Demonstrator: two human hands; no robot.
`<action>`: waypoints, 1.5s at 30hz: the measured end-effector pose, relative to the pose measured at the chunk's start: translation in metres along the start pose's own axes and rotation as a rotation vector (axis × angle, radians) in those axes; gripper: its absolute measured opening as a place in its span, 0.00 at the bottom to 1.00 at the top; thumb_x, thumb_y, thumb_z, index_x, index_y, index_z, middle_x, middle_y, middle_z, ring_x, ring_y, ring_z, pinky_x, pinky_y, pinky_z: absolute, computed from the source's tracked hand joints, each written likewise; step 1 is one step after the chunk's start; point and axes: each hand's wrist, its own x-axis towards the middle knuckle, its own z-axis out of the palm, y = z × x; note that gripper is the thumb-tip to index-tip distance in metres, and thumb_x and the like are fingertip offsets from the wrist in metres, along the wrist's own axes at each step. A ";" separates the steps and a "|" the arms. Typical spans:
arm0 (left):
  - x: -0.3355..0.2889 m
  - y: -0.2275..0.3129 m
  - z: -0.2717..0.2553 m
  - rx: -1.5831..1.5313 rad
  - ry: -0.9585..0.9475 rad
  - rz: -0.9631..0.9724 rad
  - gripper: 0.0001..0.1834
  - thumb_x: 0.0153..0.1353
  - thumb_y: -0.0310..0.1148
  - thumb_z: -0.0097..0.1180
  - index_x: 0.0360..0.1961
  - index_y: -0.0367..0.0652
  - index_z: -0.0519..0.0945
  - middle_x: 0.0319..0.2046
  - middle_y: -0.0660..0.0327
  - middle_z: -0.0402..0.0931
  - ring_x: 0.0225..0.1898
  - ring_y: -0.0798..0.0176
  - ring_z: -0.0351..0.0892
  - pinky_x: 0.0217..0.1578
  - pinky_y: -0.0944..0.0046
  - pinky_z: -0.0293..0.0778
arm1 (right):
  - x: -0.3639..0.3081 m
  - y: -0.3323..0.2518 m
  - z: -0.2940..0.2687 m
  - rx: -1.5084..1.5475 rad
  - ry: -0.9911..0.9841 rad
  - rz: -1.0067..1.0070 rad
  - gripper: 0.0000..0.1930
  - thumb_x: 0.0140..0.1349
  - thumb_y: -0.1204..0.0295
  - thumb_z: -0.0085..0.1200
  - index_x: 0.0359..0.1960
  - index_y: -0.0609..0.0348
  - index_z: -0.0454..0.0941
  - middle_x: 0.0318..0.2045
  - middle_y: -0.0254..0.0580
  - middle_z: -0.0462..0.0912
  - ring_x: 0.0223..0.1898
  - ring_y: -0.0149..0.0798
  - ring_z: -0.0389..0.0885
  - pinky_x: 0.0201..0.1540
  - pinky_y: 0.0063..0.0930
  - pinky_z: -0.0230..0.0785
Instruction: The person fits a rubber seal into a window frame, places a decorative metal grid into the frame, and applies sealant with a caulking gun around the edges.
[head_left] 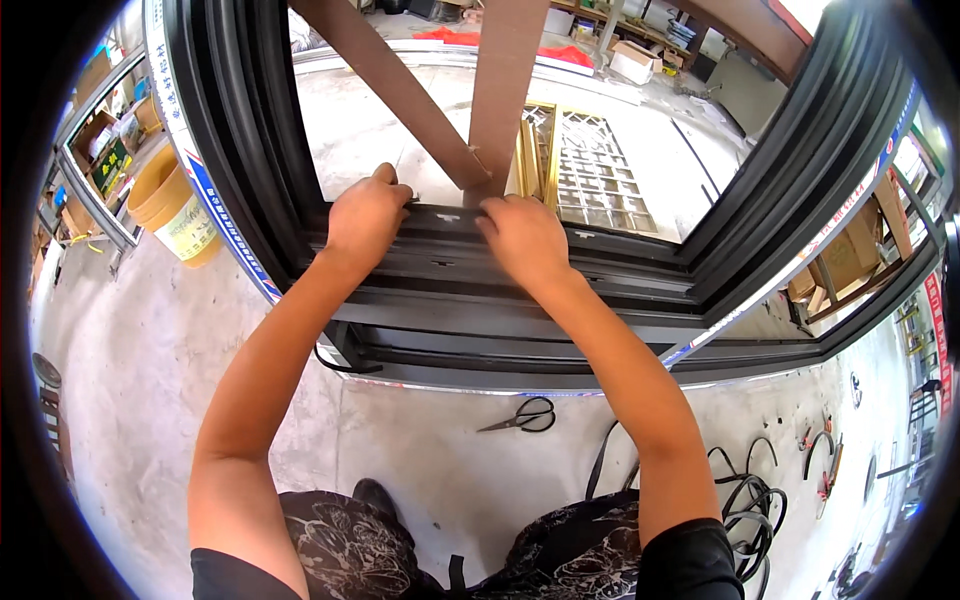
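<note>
A large black window frame (pixel 420 318) with deep grooves stands upright before me. At the far edge of its bottom rail, my left hand (pixel 365 222) is closed, fingers bent and pressed together. A small dark tip shows beside its fingertips, too little to name. Farther right along the same rail rests my right hand (pixel 527 238), also closed, fingers curled over the edge and thumb against the rail. Whatever its fingers pinch is hidden. Between the hands, a small light slot marks the black rail.
Black-handled scissors (pixel 522 415) lie on the floor below the frame. Coiled black strips (pixel 752 512) are at lower right, with pliers (pixel 826 478) beyond. A yellow bucket (pixel 172 205) stands left. Brown beams (pixel 505 90) and a gold lattice panel (pixel 598 170) show through the frame.
</note>
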 end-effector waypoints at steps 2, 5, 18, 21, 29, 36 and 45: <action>0.000 -0.001 0.003 -0.013 0.008 -0.002 0.07 0.52 0.26 0.62 0.34 0.43 0.83 0.37 0.57 0.75 0.39 0.49 0.78 0.38 0.52 0.74 | 0.013 -0.008 0.000 0.003 -0.082 -0.018 0.10 0.60 0.65 0.57 0.28 0.58 0.81 0.28 0.46 0.81 0.36 0.50 0.81 0.40 0.43 0.73; 0.002 -0.006 0.009 -0.046 0.016 0.001 0.07 0.53 0.27 0.61 0.35 0.43 0.83 0.36 0.56 0.75 0.41 0.49 0.77 0.40 0.53 0.74 | 0.037 -0.026 0.013 -0.007 -0.203 -0.065 0.11 0.59 0.64 0.57 0.26 0.59 0.83 0.31 0.49 0.83 0.35 0.52 0.83 0.38 0.43 0.75; 0.014 -0.026 -0.003 -0.268 -0.152 0.020 0.07 0.55 0.31 0.60 0.35 0.41 0.82 0.36 0.55 0.76 0.40 0.47 0.77 0.41 0.52 0.72 | 0.053 -0.035 0.037 0.243 -0.259 -0.001 0.11 0.61 0.64 0.55 0.28 0.56 0.83 0.29 0.48 0.83 0.35 0.53 0.81 0.37 0.45 0.72; 0.012 -0.028 0.003 -0.298 -0.152 0.083 0.07 0.55 0.30 0.60 0.34 0.40 0.81 0.35 0.55 0.76 0.39 0.46 0.77 0.40 0.52 0.72 | 0.055 -0.035 0.035 0.282 -0.291 0.013 0.10 0.61 0.65 0.54 0.28 0.55 0.83 0.28 0.48 0.83 0.35 0.53 0.82 0.37 0.45 0.73; 0.009 -0.025 0.003 -0.167 -0.105 0.022 0.08 0.56 0.33 0.60 0.34 0.41 0.81 0.35 0.56 0.75 0.38 0.47 0.77 0.38 0.52 0.72 | 0.052 -0.036 0.048 0.184 -0.249 0.027 0.12 0.62 0.60 0.53 0.30 0.54 0.83 0.27 0.48 0.82 0.33 0.53 0.81 0.36 0.46 0.71; 0.006 -0.022 -0.008 -0.072 -0.130 -0.054 0.08 0.54 0.31 0.62 0.36 0.42 0.82 0.37 0.56 0.76 0.39 0.48 0.78 0.40 0.53 0.73 | 0.051 -0.038 0.042 0.154 -0.173 -0.014 0.14 0.60 0.60 0.56 0.25 0.57 0.83 0.23 0.49 0.81 0.30 0.52 0.81 0.35 0.45 0.72; 0.002 -0.018 -0.012 0.047 -0.070 -0.043 0.08 0.52 0.29 0.63 0.35 0.44 0.82 0.36 0.57 0.75 0.39 0.49 0.79 0.39 0.53 0.75 | 0.049 -0.034 0.042 0.185 -0.180 -0.008 0.16 0.63 0.57 0.53 0.25 0.55 0.81 0.23 0.47 0.81 0.30 0.51 0.80 0.33 0.45 0.71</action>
